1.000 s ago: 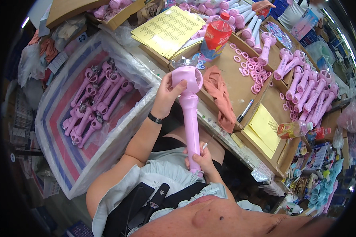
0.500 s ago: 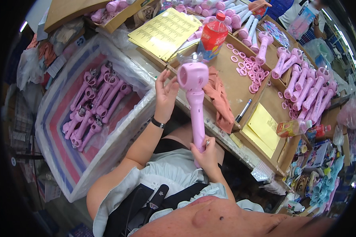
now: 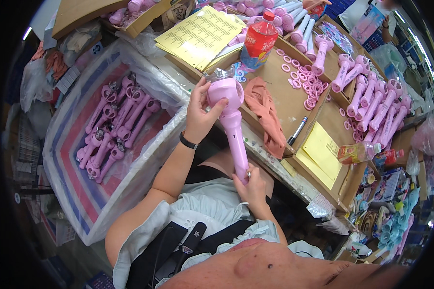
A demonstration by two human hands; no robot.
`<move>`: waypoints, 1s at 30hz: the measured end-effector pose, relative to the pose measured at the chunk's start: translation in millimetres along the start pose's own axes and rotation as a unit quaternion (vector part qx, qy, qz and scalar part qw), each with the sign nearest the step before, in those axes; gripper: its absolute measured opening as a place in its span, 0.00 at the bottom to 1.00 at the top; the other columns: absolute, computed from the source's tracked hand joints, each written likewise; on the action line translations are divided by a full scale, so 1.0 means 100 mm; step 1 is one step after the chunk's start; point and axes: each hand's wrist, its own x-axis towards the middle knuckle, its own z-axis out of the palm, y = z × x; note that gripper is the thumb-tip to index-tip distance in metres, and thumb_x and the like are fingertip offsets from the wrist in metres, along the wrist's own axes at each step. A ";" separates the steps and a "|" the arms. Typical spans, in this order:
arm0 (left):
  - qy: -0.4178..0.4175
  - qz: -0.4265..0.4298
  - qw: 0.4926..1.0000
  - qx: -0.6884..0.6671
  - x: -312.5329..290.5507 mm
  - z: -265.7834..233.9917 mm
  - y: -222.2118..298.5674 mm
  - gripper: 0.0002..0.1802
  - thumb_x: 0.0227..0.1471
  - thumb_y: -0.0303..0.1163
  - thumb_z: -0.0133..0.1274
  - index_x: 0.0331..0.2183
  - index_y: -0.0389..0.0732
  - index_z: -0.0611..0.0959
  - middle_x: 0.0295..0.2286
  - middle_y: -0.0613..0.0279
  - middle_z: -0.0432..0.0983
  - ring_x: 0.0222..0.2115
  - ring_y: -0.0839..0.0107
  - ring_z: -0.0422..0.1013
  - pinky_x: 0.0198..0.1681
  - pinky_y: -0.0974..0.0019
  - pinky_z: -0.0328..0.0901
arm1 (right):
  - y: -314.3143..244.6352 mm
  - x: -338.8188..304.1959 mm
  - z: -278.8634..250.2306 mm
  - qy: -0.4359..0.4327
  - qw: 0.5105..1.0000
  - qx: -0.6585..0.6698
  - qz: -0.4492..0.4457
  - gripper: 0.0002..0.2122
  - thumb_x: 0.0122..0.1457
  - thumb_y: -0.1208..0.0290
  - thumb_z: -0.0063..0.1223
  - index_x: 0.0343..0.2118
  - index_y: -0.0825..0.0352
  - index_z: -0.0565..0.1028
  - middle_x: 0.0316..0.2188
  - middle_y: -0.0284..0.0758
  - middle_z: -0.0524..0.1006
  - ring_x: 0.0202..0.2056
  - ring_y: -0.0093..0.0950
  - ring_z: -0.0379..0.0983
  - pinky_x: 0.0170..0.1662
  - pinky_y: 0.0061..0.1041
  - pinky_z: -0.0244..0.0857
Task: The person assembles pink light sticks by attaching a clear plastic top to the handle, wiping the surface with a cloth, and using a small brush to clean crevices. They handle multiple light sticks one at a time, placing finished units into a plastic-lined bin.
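Head view: left hand [image 3: 201,115] cupped the pink wand's [image 3: 233,129] far head, thumb in front; right hand [image 3: 252,187] was wrapped round its near end. Long axis ran far to near, leaning right. Beyond, yellow sheets [image 3: 200,34] bore rows too small to read; red bottle [image 3: 260,42] was lettered.

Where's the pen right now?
Head view, right of centre: the pen lies in the cardboard tray, between the orange cloth and the lower yellow sheets, right of the held pink wand.
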 end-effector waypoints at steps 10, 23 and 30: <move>-0.145 -0.149 0.932 -0.298 -0.42 0.30 0.19 0.41 0.53 0.36 0.52 0.59 0.40 0.48 0.56 0.51 0.54 0.51 0.58 0.63 0.52 0.57 0.61 | 0.03 -0.04 0.12 -0.107 0.793 0.597 0.053 0.20 0.51 0.85 0.53 0.32 0.59 0.52 0.43 0.55 0.69 0.31 0.30 0.75 0.32 0.26 0.70; -0.194 -0.273 0.862 -0.380 -0.54 0.38 0.41 0.31 0.52 0.31 0.46 0.56 0.44 0.55 0.48 0.48 0.64 0.30 0.67 0.71 0.33 0.64 0.69 | 0.05 -0.06 0.14 -0.159 0.748 0.643 0.054 0.19 0.53 0.85 0.50 0.32 0.58 0.51 0.44 0.58 0.67 0.32 0.33 0.75 0.32 0.28 0.71; -0.191 -0.173 0.894 -0.368 -0.26 0.34 0.30 0.47 0.44 0.71 0.39 0.49 0.37 0.70 0.41 0.54 0.73 0.37 0.65 0.73 0.42 0.58 0.68 | 0.11 -0.07 0.14 -0.231 0.668 0.707 0.008 0.19 0.53 0.83 0.51 0.32 0.58 0.51 0.45 0.57 0.66 0.31 0.34 0.75 0.33 0.31 0.71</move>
